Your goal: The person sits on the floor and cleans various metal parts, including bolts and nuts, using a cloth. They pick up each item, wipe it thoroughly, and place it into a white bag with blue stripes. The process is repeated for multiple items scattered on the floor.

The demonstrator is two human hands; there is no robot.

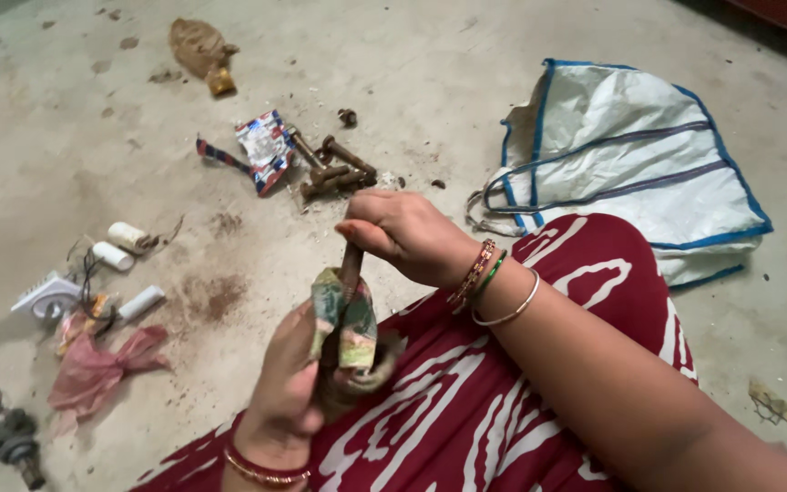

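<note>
Gripping a rusty bolt upright over your lap: your right hand is closed on its top end, your left hand closed round a patterned rag wrapped on the lower shank. Bolt looks stiff, heavyish, gritty w/ rust; hold by the shank thru the cloth. More rusty bolts lie on the floor ahead, beside a torn wrapper; white woven bag at right.

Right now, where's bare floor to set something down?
Free: the concrete floor between the rusty bolts and the white woven bag with blue trim, and the patch left of the torn red-blue wrapper. Crowded: lower left, around the white cylinders and pink rag.
</note>
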